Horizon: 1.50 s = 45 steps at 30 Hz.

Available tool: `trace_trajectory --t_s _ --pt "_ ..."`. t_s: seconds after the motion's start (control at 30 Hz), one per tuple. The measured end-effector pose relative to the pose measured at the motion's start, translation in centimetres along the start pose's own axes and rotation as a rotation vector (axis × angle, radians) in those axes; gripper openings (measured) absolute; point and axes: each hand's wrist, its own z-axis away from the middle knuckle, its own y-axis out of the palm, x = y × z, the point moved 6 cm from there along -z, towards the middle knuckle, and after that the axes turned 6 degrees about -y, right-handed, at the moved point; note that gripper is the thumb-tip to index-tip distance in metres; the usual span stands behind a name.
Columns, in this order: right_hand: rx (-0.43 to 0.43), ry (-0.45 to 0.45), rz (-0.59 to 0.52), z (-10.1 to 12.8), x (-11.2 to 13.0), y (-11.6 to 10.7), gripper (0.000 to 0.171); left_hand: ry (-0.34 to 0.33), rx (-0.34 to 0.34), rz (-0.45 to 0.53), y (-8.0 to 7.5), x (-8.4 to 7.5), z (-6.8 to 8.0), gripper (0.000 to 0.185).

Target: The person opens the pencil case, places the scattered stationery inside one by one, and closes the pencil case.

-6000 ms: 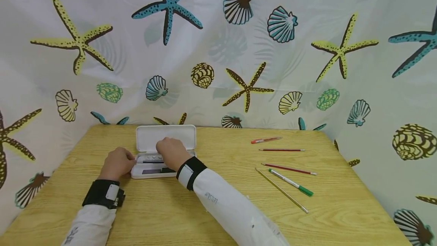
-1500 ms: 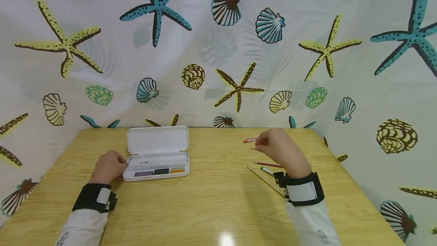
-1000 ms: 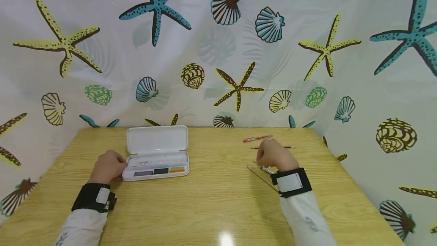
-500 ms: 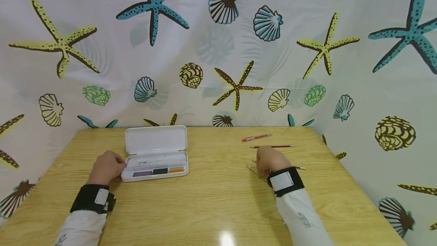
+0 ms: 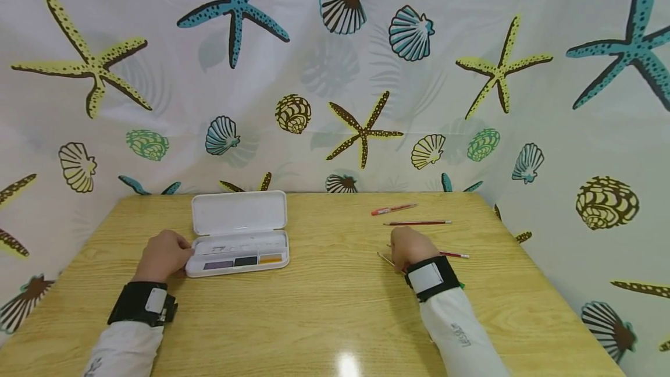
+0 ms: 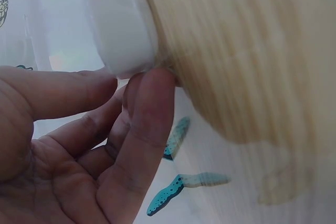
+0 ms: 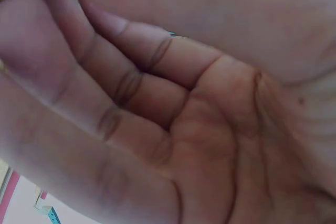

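Reaching down right of the case (image 5: 238,242), the right hand (image 5: 409,247) curls its fingers over a yellow pencil (image 5: 385,258) on the table (image 5: 324,307); the wrist view shows a yellow shaft at the fingertips (image 7: 31,3), though whether the pinch is closed firmly I cannot tell. The left hand (image 5: 163,255) rests at the case's left end, thumb and fingers touching its white corner (image 6: 126,40) — steadying, not lifting.

To do this pick well, I would judge it best to pinch the thin pencil near its middle, roll it slightly onto the fingertips and raise it level, so it neither slips nor flicks its neighbours.

Other pencils lie close: a red one (image 5: 454,255) just beyond the right hand, another red one (image 5: 417,223) further back, and a red pen (image 5: 394,209) behind that. A green tip peeps out by the right wristband (image 5: 428,277). The case's lid stands open, its tray facing up, well apart from the pencils, with bare table between.
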Motion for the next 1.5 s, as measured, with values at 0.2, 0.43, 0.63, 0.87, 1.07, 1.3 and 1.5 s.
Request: trace_trajectory --t_s 0.2,0.43,0.63,0.87,1.07,1.3,1.5 --pt "-0.031 -0.035 0.021 0.0 0.6 0.1 0.040 -0.003 0.006 -0.004 -0.1 0.0 -0.2 0.028" --pt "-0.034 -0.059 0.020 0.1 1.6 0.4 0.042 -0.003 0.002 -0.004 -0.1 -0.1 -0.1 0.028" --pt "-0.051 -0.094 0.029 0.2 2.2 0.2 0.042 -0.010 0.015 0.006 -0.1 -0.1 0.0 0.029" --pt "-0.059 -0.136 -0.064 0.2 2.6 -0.1 0.041 -0.006 0.011 0.007 -0.1 -0.2 0.2 0.029" --pt "-0.088 -0.189 -0.079 0.1 3.2 -0.4 0.031 -0.013 0.014 0.007 -0.1 -0.2 0.3 0.030" --pt "-0.133 -0.247 -0.084 0.0 3.8 -1.1 0.023 0.000 0.005 0.006 -0.1 -0.2 0.2 0.029" --pt "-0.151 -0.258 -0.082 0.2 4.4 -1.6 0.021 0.001 0.006 0.008 0.0 -0.1 0.1 0.029"
